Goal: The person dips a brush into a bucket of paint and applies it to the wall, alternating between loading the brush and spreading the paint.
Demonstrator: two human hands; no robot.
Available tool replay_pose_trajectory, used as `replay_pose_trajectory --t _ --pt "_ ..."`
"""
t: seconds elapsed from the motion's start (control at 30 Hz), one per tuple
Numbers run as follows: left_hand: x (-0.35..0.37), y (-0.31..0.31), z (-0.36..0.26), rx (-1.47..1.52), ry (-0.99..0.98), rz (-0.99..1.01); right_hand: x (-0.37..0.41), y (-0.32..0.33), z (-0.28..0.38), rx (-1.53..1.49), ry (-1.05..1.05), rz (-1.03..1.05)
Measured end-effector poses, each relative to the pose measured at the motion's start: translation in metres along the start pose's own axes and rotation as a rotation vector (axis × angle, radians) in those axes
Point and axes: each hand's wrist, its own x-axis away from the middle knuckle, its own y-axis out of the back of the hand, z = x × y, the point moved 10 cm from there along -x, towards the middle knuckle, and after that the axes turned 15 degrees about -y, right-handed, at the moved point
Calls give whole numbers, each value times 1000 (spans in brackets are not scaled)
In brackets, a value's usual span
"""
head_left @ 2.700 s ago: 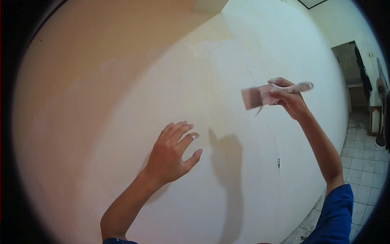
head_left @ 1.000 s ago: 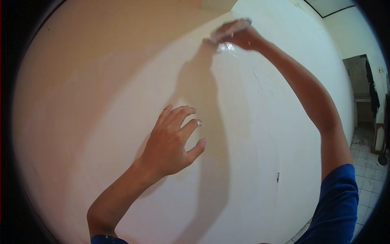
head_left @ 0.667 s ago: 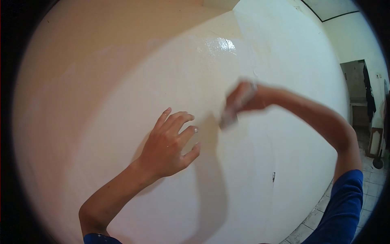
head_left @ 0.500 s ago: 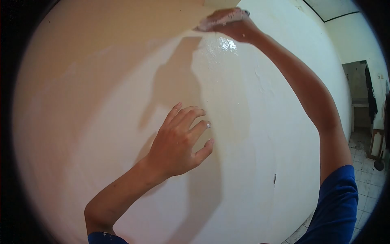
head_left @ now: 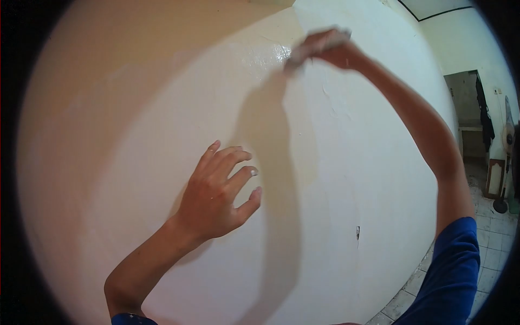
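High on the pale wall [head_left: 336, 179], my right hand [head_left: 336, 49] is wrapped round a paint-smeared paintbrush [head_left: 294, 64], blurred by motion. Its bristle end points down and left, right at the wall's surface. A wet, glossy patch [head_left: 280, 52] shines just left of the brush. Lower and to the left, my left hand [head_left: 214, 189] is held up before the wall with its fingers apart and slightly bent, holding nothing. White specks of paint dot its fingertips.
A damp-looking, yellower area covers the wall below the brush, crossed by my arm's shadow. A small dark chip [head_left: 358, 233] marks the wall lower right. Far right are a doorway [head_left: 468, 114], a standing fan [head_left: 508, 135] and a tiled floor [head_left: 490, 244].
My right hand with the brush has moved down and slightly right, off the shiny patch's right side. The view has shifted a little, and my left hand appears further left.
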Motion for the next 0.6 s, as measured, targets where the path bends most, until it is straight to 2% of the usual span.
replay_pose_trajectory --t 0.03,0.07,0.13,0.17,0.2,0.23,0.27,0.3,0.33,0.4,0.43,0.47,0.5,0.53,0.6 --pt "-6 0 -2 19 -1 -18 -10 41 17 308 45 -316" --pt "-10 0 -4 39 -2 -33 -11 62 16 204 -16 -456" --pt "-13 2 -10 40 -14 -36 -2 41 10 89 -2 -320" --pt "-13 4 -12 42 -19 -40 16 12 -13 258 -257 -207" --pt "-11 6 -13 38 -19 -32 46 -20 -41 27 -516 -83" --pt "-6 9 -12 34 -12 -28 78 -60 -70 -442 -489 190" --pt "-1 11 -12 33 -1 -27 120 -91 -31 374 -116 284" --pt "3 10 -10 27 -3 -13 163 -126 -12 185 -325 614" --pt "5 9 -9 22 -10 3 188 -140 2 130 -287 745" --pt "1 3 -11 31 -17 10 174 -142 -14 31 -248 733" --pt "-5 0 -11 36 -18 0 136 -118 -24 45 -111 573" --pt "-10 -1 -10 34 -18 -10 95 -82 -18 244 -82 374" --pt "-15 -1 -11 43 -19 -20 56 -46 -26 4 -174 238" --pt "-20 -1 -12 50 -16 -29 24 -4 -18 119 27 23" --pt "-23 -3 -14 64 -14 -29 3 57 -4 232 44 -381"
